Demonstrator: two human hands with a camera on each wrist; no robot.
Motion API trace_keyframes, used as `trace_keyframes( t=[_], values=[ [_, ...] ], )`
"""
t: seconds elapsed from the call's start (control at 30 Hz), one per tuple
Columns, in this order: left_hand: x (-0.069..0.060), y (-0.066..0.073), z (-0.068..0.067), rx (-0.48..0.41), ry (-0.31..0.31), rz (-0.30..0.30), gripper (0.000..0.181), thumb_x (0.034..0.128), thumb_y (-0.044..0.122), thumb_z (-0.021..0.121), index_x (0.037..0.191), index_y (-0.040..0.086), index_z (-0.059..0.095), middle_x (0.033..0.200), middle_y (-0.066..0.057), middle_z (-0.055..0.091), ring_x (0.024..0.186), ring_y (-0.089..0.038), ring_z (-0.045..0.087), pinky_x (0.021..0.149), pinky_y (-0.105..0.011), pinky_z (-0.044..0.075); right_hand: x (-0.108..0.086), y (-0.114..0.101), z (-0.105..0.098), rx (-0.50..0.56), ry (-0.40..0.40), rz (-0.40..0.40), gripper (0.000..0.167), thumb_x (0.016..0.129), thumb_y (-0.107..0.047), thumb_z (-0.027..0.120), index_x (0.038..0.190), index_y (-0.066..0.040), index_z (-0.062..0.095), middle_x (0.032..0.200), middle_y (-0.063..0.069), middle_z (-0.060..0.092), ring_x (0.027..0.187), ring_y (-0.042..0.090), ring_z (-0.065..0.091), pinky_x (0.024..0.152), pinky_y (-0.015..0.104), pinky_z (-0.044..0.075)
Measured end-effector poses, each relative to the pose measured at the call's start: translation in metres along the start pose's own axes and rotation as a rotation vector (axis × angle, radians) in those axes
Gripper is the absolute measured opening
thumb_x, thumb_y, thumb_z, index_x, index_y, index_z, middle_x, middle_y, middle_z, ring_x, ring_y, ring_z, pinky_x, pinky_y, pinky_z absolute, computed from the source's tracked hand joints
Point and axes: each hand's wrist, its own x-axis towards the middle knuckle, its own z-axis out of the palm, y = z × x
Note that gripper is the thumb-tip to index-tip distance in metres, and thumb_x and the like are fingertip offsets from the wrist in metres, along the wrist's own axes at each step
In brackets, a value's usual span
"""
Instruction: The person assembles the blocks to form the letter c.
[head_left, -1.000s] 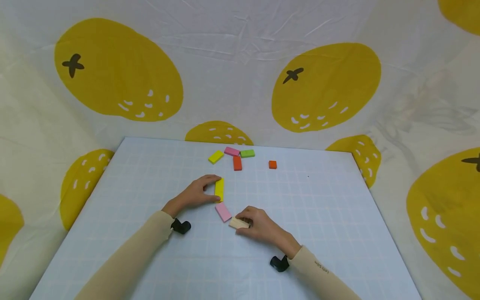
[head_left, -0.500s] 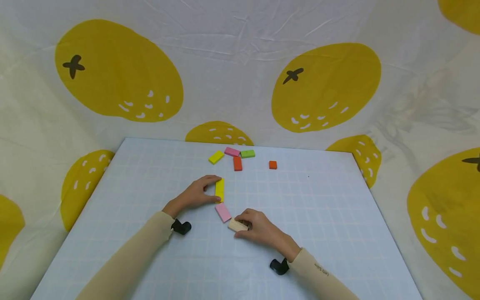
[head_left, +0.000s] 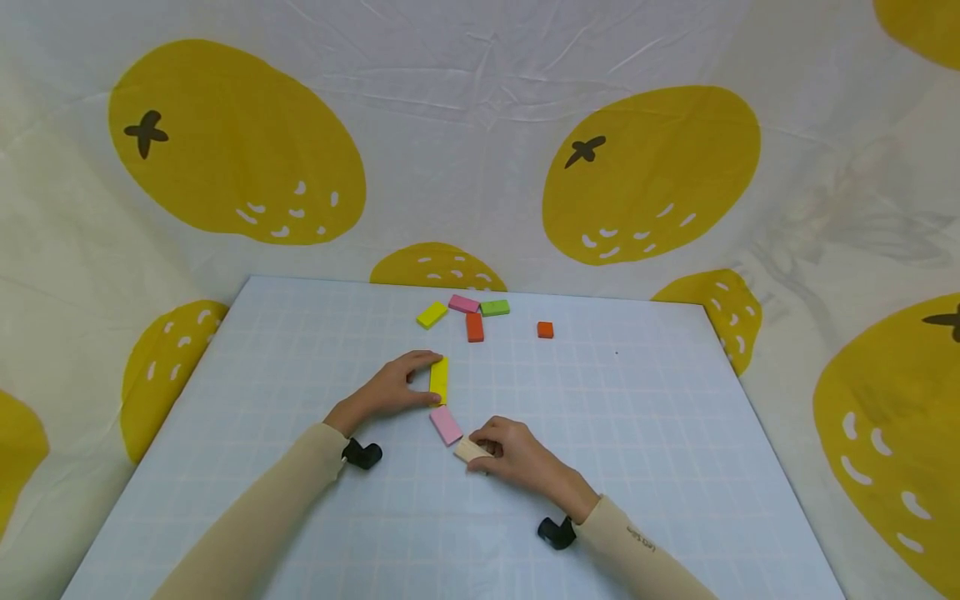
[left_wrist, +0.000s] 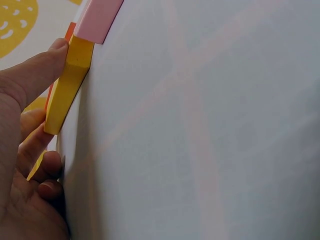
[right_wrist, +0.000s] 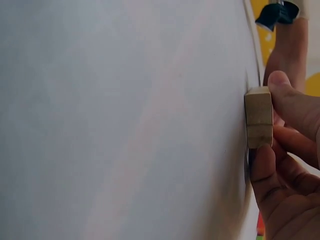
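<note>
Wooden block point(head_left: 471, 450) on table point(head_left: 637, 417), just beside light-pink block point(head_left: 446, 426); your right hand point(head_left: 519, 452) pinches it. Your left hand point(head_left: 388, 387) grips nearer yellow block point(head_left: 439, 377) between thumb and fingers, by light-pink block's far end.

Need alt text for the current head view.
The left hand pinches a yellow block and the right hand a wooden block on a pale table, a pink block lying between them. Five more coloured blocks lie farther back.
</note>
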Motion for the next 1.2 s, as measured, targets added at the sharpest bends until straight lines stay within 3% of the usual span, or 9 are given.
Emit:
trace_keyframes(
  t=[1.2],
  values=[
    [0.0004,-0.0011,0.0019,-0.004,0.001,-0.003,0.08,0.0857,0.051,0.08,0.154,0.027,0.048,0.162,-0.005,0.043,0.143,-0.03,0.045,0.113,-0.051,0.045,0.0023,-0.0039,0.003,-0.025,-0.003,0.032,0.034,0.089,-0.028,0.083,0.116,-0.009,0.077,0.093,-0.003,0.064,0.079,0.009,0.055,0.066,0.017,0.047]
  ],
)
